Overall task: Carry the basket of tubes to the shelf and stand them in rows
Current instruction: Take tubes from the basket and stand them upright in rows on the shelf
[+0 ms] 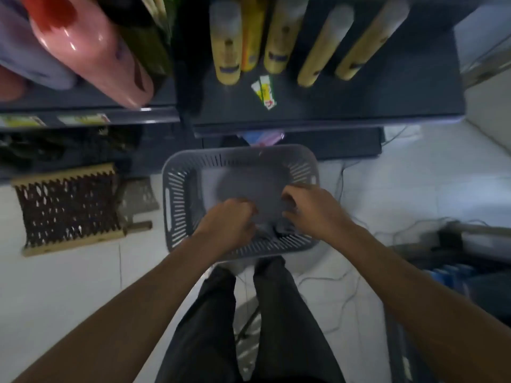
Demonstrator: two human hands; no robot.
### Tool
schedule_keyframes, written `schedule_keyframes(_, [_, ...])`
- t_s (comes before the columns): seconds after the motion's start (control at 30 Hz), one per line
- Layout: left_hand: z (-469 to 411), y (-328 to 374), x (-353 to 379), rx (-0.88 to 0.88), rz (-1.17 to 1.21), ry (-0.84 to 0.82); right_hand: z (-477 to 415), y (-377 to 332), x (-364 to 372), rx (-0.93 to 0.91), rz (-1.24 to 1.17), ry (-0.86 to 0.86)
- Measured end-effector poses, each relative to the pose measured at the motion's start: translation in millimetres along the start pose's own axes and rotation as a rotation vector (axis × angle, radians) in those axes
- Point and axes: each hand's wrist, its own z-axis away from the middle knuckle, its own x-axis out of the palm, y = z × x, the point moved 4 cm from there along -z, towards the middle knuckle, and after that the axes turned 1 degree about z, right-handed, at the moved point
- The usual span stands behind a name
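Observation:
A grey slotted basket [237, 154] sits on the white floor in front of the dark shelf [359, 109]. Both my hands are inside it near its front wall. My left hand [232, 219] is curled into a fist. The fingers of my right hand [307, 208] bend down over a few dark items [282, 229] lying on the basket's bottom; blur hides what either hand holds. On the shelf several yellow tubes [226, 51] stand in a row. A small white, yellow and green pack [265, 91] lies in front of them.
Pink and lilac bottles [91, 51] fill the shelf section at the left. A wooden lattice rack [69, 208] lies on the floor left of the basket. Cables [345, 286] trail over the tiles on the right, beside dark and blue crates [453, 275]. My legs stand right behind the basket.

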Motion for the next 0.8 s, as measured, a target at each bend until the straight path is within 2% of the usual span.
schedule_keyframes(0.2, [-47.0,-13.1,92.1,0.176,-0.118,-0.074,-35.4,30.0,92.6,0.026,0.191,-0.257])
schedule_keyframes(0.33, [-70.1,-21.4,128.6,0.229,-0.159,-0.143,-49.3,35.3,121.7,-0.018,0.303,-0.325])
schedule_keyframes(0.5, [-86.3,-20.4,139.2,0.276,-0.321,-0.079,-60.4,43.5,136.3,-0.019,0.372,-0.322])
schedule_keyframes(0.67, [-89.0,-25.8,114.0,0.163,-0.337,-0.028,-62.6,40.2,114.6,0.012,0.367,-0.202])
schedule_keyframes(0.8, [-79.8,-27.6,61.5,0.064,-0.293,0.019,-56.2,23.8,70.8,0.041,0.336,-0.084])
